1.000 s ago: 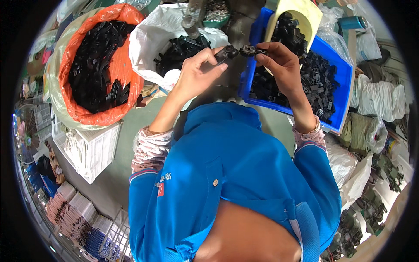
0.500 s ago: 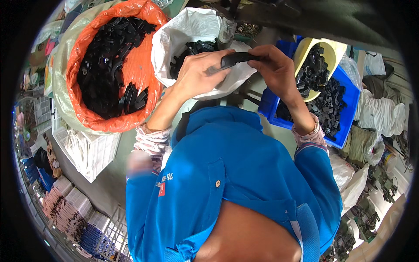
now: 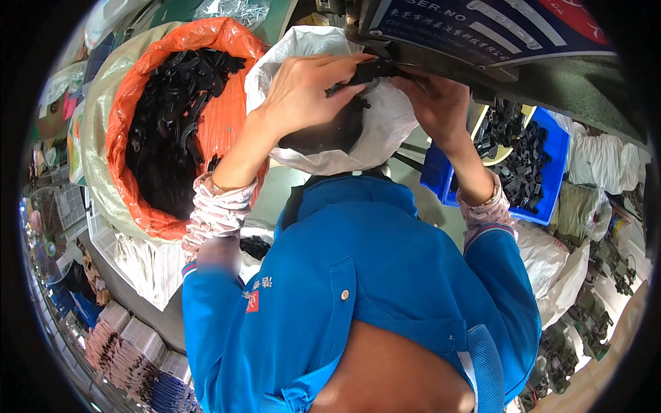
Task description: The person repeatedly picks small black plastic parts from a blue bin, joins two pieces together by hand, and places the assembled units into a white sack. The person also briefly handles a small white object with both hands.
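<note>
My left hand [image 3: 310, 93] grips the left end of a curved black plastic part [image 3: 368, 73], with thumb and fingers closed on it. My right hand [image 3: 437, 107] is at the part's right end, its fingers curled and partly in shadow below the dark machine [image 3: 558, 86]. The part lies roughly level between both hands, close against the machine's edge. Below the hands stands a white sack [image 3: 382, 141] with black pieces inside. The exact shape of the part and its contact with the machine are hidden by my fingers and shadow.
At left, an orange-lined sack [image 3: 117, 148] holds many long black parts. To the right, a blue bin [image 3: 554, 165] contains small black pieces and a yellow scoop-like container [image 3: 529, 113]. A white crate [image 3: 155, 292] sits at lower left. The machine overhangs the upper right.
Both hands have moved up, carrying the black part to the machine. The view has shifted, so more of the machine and its label plate now show.
</note>
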Demonstrator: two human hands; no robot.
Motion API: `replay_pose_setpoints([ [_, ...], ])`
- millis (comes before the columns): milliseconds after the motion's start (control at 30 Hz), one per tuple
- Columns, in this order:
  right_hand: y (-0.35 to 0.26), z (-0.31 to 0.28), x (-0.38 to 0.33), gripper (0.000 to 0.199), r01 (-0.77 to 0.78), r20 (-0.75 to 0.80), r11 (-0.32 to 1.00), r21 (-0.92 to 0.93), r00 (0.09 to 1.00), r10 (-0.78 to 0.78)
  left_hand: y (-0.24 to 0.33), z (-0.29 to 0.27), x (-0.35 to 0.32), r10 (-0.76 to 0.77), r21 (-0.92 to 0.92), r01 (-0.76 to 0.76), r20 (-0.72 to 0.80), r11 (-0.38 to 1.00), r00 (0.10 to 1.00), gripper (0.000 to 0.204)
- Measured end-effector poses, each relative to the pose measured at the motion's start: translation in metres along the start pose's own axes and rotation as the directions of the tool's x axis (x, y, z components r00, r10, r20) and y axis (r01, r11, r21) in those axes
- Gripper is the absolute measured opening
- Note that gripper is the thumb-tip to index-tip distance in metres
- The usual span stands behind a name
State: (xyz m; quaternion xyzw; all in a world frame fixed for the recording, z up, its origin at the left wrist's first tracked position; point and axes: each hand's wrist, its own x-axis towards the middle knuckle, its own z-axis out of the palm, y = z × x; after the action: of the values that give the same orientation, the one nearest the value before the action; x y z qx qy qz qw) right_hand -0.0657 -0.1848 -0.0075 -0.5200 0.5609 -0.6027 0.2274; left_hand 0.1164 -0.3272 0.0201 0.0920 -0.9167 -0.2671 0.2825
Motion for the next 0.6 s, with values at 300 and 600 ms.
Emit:
replay_pose_setpoints([
  [300, 0.019, -0.004, 0.005, 0.026, -0.22, 0.074, 0.973, -0.064, 0.972, 0.225, -0.026, 0.004, 0.014, -0.111, 0.048, 0.102, 0.271, 0.994, 0.956, 0.031],
  [600, -0.064, -0.066, -0.017, 0.017, -0.32, -0.547, 0.851, -0.416, 0.836, 0.047, -0.015, -0.007, -0.011, -0.237, -0.09, 0.253, 0.157, 0.963, 0.959, 0.02],
])
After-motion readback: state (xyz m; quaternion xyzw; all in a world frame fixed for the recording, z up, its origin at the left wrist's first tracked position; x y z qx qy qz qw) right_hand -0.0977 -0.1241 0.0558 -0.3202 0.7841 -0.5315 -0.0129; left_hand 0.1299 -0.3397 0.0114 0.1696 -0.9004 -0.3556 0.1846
